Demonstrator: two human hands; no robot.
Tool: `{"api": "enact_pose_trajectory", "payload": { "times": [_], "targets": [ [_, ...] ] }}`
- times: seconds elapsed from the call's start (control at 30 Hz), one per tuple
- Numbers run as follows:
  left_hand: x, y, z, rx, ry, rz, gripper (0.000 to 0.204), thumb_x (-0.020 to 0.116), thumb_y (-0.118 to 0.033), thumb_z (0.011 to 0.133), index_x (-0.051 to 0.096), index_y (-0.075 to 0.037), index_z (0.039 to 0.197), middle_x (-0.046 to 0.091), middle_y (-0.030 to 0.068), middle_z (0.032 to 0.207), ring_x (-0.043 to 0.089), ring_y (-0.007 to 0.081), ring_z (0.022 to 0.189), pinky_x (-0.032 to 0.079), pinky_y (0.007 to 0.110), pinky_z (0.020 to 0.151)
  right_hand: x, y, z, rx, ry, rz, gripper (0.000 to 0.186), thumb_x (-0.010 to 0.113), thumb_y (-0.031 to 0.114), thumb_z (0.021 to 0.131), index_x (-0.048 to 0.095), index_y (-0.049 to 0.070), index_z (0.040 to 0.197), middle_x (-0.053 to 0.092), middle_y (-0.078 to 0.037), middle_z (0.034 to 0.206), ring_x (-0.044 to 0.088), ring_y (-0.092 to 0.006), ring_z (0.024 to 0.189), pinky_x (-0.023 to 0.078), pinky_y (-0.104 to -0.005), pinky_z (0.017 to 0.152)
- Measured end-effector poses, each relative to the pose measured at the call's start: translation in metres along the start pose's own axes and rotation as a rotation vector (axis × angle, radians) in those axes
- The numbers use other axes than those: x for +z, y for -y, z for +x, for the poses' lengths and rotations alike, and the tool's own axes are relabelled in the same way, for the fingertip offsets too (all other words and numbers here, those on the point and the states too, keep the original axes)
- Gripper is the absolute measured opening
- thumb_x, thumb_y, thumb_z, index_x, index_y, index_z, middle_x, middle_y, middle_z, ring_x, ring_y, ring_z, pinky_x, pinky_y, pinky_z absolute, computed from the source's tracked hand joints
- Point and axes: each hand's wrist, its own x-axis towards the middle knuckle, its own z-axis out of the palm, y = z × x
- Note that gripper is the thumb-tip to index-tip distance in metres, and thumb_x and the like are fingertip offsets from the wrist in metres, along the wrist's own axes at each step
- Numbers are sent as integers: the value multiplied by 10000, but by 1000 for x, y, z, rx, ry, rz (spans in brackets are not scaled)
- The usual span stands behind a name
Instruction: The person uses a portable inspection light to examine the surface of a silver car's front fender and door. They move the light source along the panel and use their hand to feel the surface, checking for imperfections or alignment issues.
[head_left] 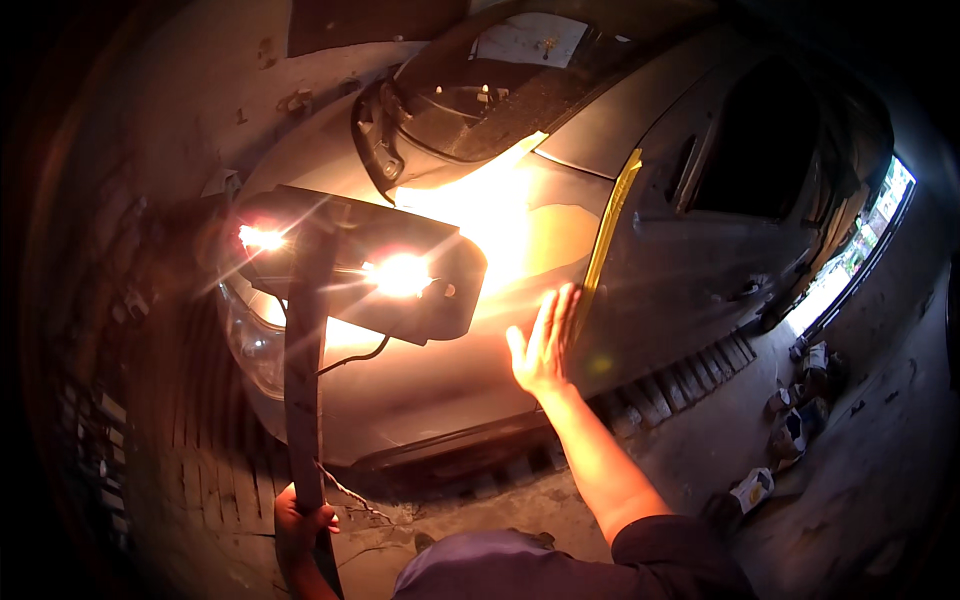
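Observation:
My left hand [300,522] is wrapped around the flat upright bar [303,420] of a paint-curing heat lamp. At the top of that bar is the dark lamp head [430,310], with two bright glowing spots and a thin cable hanging below. Strong light falls on the front side panel [565,235] of a grey car, where an oval patch looks paler. My right hand [545,350] is held flat with stretched fingers at the panel, beside a strip of yellow masking tape [612,220]. Whether its fingers touch the metal, I cannot tell.
The car's headlight [255,345] sits behind the bar. Dark film or glass [460,125] lies above the lit area. Slatted floor grating [690,385] runs along the car. Bags and containers [790,435] stand at the right, near a bright doorway [850,260].

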Motion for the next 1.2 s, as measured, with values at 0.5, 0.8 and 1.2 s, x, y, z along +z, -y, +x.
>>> {"api": "enact_pose_trajectory", "payload": {
  "times": [0.5, 0.8, 1.2],
  "targets": [
    [3, -3, 0, 8, -39, 100, 290, 746, -184, 731, 525, -43, 854, 567, 26, 658, 604, 123, 523, 554, 287, 467, 15, 48, -19, 64, 24, 144, 884, 635, 300, 880, 135, -142, 1459, 46, -398, 1514, 70, -581, 1400, 128, -589, 1152],
    [4, -7, -1, 18, -30, 70, 179, 652, -52, 727, 516, -34, 843, 561, 44, 661, 609, 142, 521, 557, 303, 454, 11, 31, -22, 103, 13, 44, 887, 640, 351, 877, 164, -85, 1485, 108, -353, 1534, 136, -547, 1408, 160, -577, 1149],
    [5, -17, -2, -4, -1, 127, 159, 647, -44, 721, 529, -24, 827, 563, 44, 662, 616, 146, 525, 568, 319, 463, -18, -8, 70, -62, -95, -38, 882, 658, 309, 860, 176, -107, 1471, 130, -360, 1525, 130, -541, 1412, 122, -591, 1151]
  ]
}}
